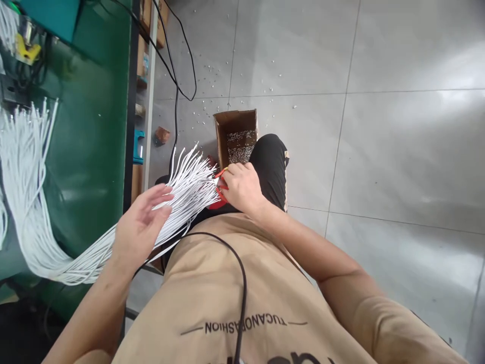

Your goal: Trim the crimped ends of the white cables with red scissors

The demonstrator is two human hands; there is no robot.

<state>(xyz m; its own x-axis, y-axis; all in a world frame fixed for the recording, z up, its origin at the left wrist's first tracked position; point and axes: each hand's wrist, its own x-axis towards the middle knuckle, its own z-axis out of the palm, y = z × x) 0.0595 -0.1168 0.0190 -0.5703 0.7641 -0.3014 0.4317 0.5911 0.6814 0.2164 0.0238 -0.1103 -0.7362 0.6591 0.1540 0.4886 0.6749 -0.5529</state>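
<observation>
A long bundle of white wires (189, 184) runs off the table and across my lap, its loose ends fanned out to the right. My left hand (142, 222) lies over the bundle with its thumb and fingers apart, and the wires pass beneath it. At the fanned ends, my right hand (241, 186) is closed around the handles of red-and-yellow-handled pliers (222, 173). Their jaws are among the wire tips, partly hidden, so whether they grip a wire is unclear. Something red (217, 202) lies below the wire ends on my lap.
An open cardboard box (222, 136) holding many small metallic bits stands on the floor beyond my right hand. Similar bits litter the tiles (288, 121). The green table (94, 101) is at left. A black cable (177, 111) hangs beside it; another (242, 273) crosses my shirt.
</observation>
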